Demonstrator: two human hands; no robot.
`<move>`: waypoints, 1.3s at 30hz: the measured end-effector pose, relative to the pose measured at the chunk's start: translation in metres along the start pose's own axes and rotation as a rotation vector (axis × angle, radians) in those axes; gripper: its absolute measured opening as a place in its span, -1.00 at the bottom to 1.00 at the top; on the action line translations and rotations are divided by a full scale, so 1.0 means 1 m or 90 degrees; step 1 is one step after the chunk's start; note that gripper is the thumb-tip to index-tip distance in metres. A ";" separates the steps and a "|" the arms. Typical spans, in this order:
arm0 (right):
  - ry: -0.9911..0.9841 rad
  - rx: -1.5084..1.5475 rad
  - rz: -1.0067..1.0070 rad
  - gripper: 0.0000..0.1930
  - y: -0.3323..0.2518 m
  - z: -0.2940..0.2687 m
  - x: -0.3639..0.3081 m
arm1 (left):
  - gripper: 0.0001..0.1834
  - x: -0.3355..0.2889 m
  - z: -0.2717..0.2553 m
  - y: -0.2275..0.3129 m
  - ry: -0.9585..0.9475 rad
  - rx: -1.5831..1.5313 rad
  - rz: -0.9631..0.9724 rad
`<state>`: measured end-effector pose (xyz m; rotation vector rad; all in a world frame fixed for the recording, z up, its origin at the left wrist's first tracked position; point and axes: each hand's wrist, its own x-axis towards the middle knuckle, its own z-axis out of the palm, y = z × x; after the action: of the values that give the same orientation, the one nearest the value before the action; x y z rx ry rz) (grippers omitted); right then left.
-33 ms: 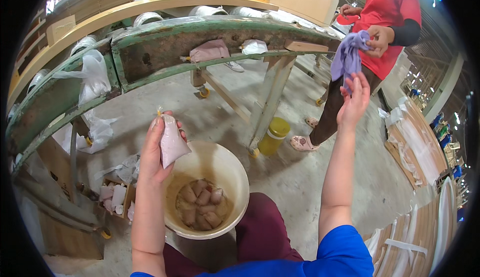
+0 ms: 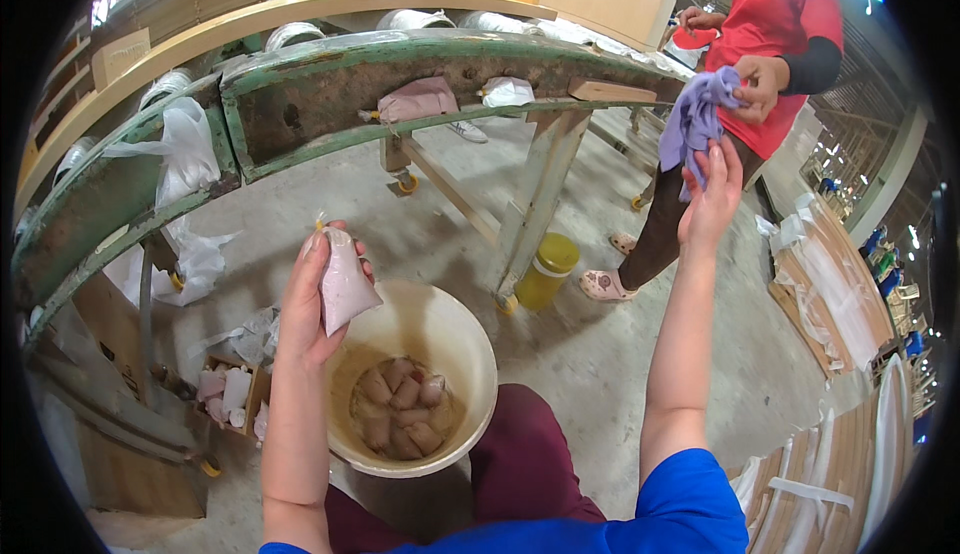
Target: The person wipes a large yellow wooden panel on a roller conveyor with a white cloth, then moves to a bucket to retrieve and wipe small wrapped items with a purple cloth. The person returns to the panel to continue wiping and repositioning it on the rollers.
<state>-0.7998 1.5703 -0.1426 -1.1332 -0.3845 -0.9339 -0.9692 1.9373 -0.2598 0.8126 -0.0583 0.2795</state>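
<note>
1. The left grip (image 2: 304, 299), left of centre in the frame, is closing thumb and fingers around a tied pink bag (image 2: 349, 279), cradling its body with the knotted neck pointing up.
2. That bag is looking soft, smooth and fairly dense for its size (a judgement from its sagging shape); its thin plastic is probably inviting slips and punctures, so the full belly is offering a safer hold than the neck.
3. The right grip (image 2: 710, 194), upper right, is standing spread, its fingertips overlapping the hanging purple cloth (image 2: 690, 124); whether they are touching it I cannot tell. A co-worker's hand (image 2: 764, 84) is holding the cloth's top. Being limp and light, it is likely suiting a pinch on any gathered fold.
4. Below the left grip, a pale bucket (image 2: 474, 354) is holding similar bags (image 2: 405, 394).
5. Farther out, the green table (image 2: 310, 62) is spanning the upper left, and a yellow container (image 2: 548, 272) is standing near centre.
</note>
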 end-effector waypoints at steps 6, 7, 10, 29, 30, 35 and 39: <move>-0.117 0.105 0.012 -0.73 0.000 0.012 0.012 | -0.38 -0.004 0.021 -0.014 -0.109 0.048 -0.075; -0.144 0.120 0.076 -0.76 0.007 0.020 -0.009 | -0.36 -0.005 0.021 -0.013 -0.117 0.079 -0.085; -0.417 -0.006 0.219 -0.75 0.022 0.025 -0.087 | -0.42 -0.011 0.026 -0.012 -0.200 0.042 -0.145; -0.462 0.698 0.720 -0.54 0.060 0.070 -0.194 | -0.64 -0.047 -0.044 0.018 -0.018 0.084 -0.157; -0.408 0.825 0.738 -0.54 0.059 0.070 -0.196 | -0.63 -0.044 -0.045 0.016 0.010 0.074 -0.160; -0.416 0.536 0.685 -0.56 0.031 0.089 -0.230 | -0.60 -0.033 -0.052 -0.003 0.132 0.084 -0.157; -0.479 0.384 0.619 -0.58 0.015 0.093 -0.237 | -0.62 -0.027 -0.073 0.000 0.103 0.228 -0.175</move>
<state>-0.9081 1.7585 -0.2763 -0.8927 -0.5814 0.4762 -0.9989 1.9845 -0.3143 1.1376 0.2609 0.0946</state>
